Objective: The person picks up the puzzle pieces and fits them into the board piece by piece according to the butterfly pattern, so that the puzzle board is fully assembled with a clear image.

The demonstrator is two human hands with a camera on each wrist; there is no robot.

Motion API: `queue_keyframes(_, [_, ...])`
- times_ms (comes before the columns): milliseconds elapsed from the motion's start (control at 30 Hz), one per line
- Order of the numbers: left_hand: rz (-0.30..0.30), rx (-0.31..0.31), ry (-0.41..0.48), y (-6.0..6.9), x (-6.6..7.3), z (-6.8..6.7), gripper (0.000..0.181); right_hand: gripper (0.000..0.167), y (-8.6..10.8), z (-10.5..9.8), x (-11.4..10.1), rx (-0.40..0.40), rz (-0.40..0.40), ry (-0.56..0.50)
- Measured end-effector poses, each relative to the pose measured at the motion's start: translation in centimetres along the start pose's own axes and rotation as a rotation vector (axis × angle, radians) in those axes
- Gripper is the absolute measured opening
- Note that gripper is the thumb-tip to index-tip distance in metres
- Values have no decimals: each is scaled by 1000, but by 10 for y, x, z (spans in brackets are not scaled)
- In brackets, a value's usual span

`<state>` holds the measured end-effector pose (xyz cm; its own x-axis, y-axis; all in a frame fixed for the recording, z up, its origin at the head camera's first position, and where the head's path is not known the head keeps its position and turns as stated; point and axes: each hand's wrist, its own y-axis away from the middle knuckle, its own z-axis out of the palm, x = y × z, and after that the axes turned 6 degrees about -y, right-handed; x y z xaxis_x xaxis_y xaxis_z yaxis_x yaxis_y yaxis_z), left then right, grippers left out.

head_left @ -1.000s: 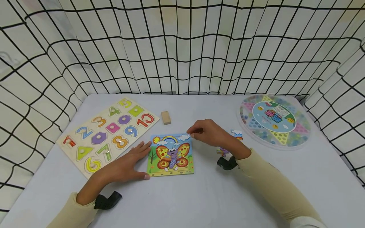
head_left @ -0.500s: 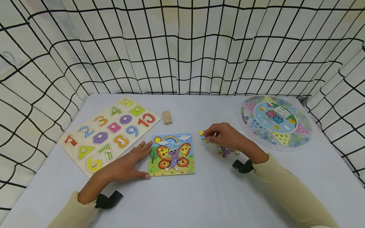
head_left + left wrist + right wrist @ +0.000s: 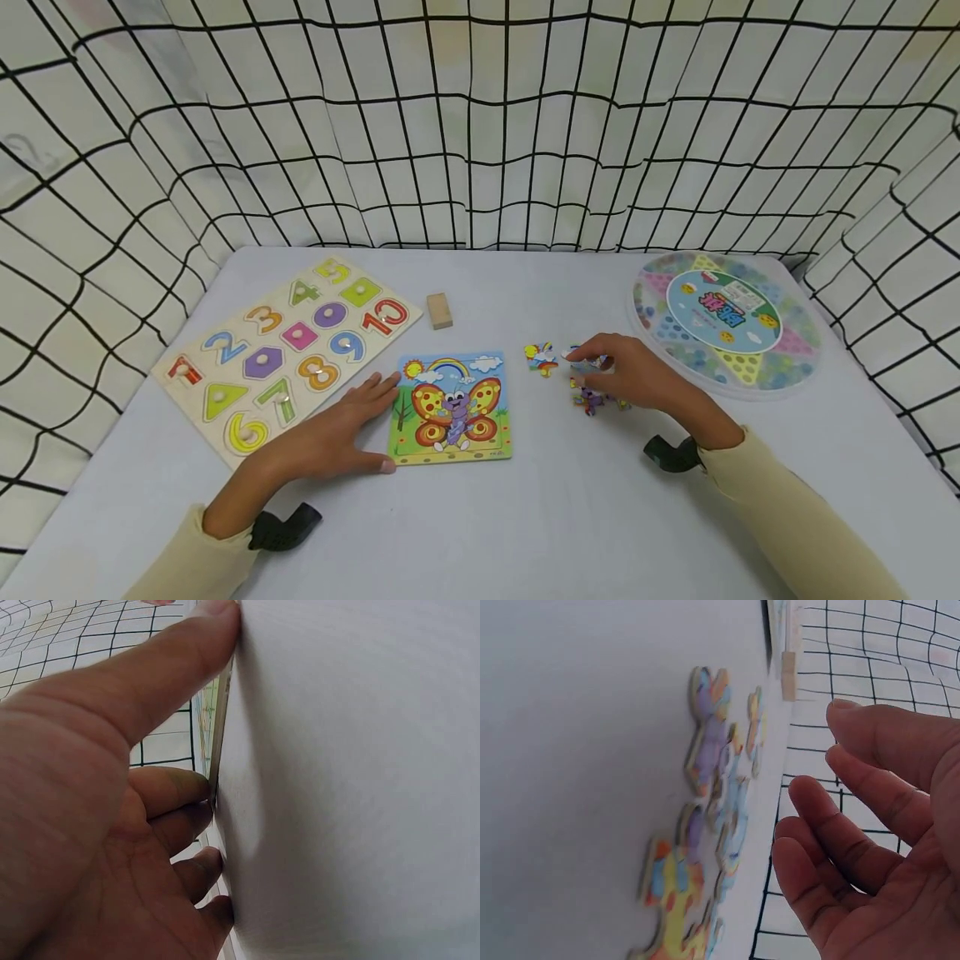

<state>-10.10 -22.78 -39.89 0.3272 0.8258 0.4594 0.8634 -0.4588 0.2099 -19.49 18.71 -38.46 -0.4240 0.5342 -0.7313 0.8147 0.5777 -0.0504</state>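
Observation:
In the head view, a board with a butterfly picture [image 3: 450, 408] lies flat on the table. My left hand [image 3: 330, 433] rests at its left side, thumb at the lower corner and fingertips at the upper part of the edge. To the right lies a jigsaw piece with a sun and rainbow [image 3: 542, 358]. My right hand [image 3: 637, 372] is over more jigsaw pieces [image 3: 590, 400], partly hiding them. The right wrist view shows its thumb and fingers apart, with nothing between them, beside several loose pieces [image 3: 709, 746].
A number puzzle board [image 3: 294, 375] lies slanted at the left. Behind the butterfly board is a small wooden block [image 3: 439, 311]. A round clear game box [image 3: 726, 321] lies at the back right. Black netting [image 3: 506, 125] encloses the table's far side and both ends.
My right hand has moved right, from the butterfly board's upper right corner to the loose pieces. It has left the sun-and-rainbow piece, now fully uncovered. My left hand stays in place.

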Motion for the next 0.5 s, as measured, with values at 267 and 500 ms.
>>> queue_keyframes(267, [-3,-2,3,-1,1,0,100,30,12,-5,6,-7,78,8])
queue_keyframes(500, [9,9,6,1,0,0,99,37,14,-2,7,-50,144,17])
